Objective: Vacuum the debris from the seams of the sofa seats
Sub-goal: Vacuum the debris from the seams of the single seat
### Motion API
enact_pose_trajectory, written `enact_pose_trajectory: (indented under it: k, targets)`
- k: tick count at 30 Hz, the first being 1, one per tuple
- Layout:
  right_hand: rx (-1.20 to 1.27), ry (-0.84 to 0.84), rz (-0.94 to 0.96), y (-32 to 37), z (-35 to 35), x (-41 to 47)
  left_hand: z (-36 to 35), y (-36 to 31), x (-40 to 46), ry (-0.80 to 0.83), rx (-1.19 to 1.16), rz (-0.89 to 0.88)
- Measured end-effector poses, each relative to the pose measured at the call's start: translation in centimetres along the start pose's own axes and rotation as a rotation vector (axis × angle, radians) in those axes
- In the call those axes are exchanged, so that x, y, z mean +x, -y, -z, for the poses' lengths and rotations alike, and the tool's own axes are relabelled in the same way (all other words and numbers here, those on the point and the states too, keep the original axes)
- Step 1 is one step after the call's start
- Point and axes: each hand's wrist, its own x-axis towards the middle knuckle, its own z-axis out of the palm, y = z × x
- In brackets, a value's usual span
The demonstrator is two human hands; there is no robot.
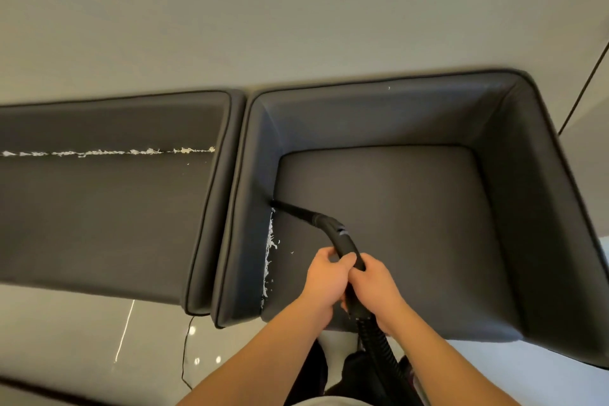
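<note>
**Crevice nozzle works the armchair seam, scraps still waiting**

Both hands wrap the black vacuum handle (pixel 346 250) above the front edge of the armchair seat (pixel 389 224): the left hand (pixel 324 277) has its fingers curled round the curved grip from the left, and the right hand (pixel 374 287) clamps the same grip just behind it, where the tube meets the ribbed hose (pixel 379 349) that drops away towards the floor. From the grip the narrow crevice nozzle (pixel 293 209) reaches forward and left, its tip set into the seam along the seat's left edge, about halfway back. White shredded debris (pixel 269 254) lies in that seam from the nozzle tip to the seat's front left corner; the seam behind the tip and along the back edge looks clean. On the neighbouring sofa seat (pixel 99 208), a second line of debris (pixel 108 152) runs along the back seam, untouched. The scraps look light and papery and should lift easily. The rigid plastic wand appears stiff and light, best steered from the curved grip, while the flexible hose will likely drag and tug a little as it trails behind.
</note>
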Motion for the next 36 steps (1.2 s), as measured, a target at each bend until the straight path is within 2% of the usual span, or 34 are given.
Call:
enact_pose_trajectory:
  k: [4, 7, 8, 10, 13, 16, 20, 23, 25, 28, 31, 36]
  targets:
    - [0.120, 0.023, -0.075, 0.5, 0.3, 2.0, -1.1, -1.1, 1.8, -0.029, 0.077, 0.014]
    - [0.093, 0.012, -0.133, 1.3, 0.0, 3.4, -1.4, -1.7, 2.7, -0.076, 0.058, -0.002]
    - [0.003, 0.009, -0.120, 1.8, -0.2, 4.0, -1.5, -1.9, 3.0, -0.110, 0.050, -0.013]
    - [-0.375, 0.026, -0.010, 3.3, -0.8, 5.1, -1.2, -2.7, 3.2, -0.197, 0.006, -0.028]
    - [-0.859, 0.076, 0.128, 6.8, -2.8, 5.4, 0.7, -4.0, 2.9, -0.276, -0.233, 0.004]
    - [-1.107, 0.088, 0.246, 9.3, -5.5, 4.6, 3.5, -4.0, 1.9, -0.273, -0.479, 0.049]
    - [-1.271, 0.117, 0.356, 8.0, -8.2, 2.7, 5.8, -1.8, 0.1, -0.261, -0.585, 0.104]
    - [-1.263, 0.178, 0.356, 4.6, -7.9, 1.1, 6.1, 0.5, -0.9, -0.227, -0.558, 0.205]
    - [-1.173, 0.187, 0.293, 2.5, -6.6, 0.1, 5.5, 1.5, -1.7, -0.176, -0.483, 0.239]
    - [-0.932, 0.128, 0.151, 1.5, -3.9, -0.7, 3.5, 1.9, -2.5, -0.099, -0.354, 0.168]
    - [-0.691, 0.060, 0.125, 1.7, -0.9, -1.2, 1.5, 1.2, -2.6, -0.026, -0.219, 0.091]
    - [-0.597, 0.009, 0.104, 1.0, 2.4, -2.2, -1.3, 0.5, -3.2, 0.079, -0.111, 0.079]
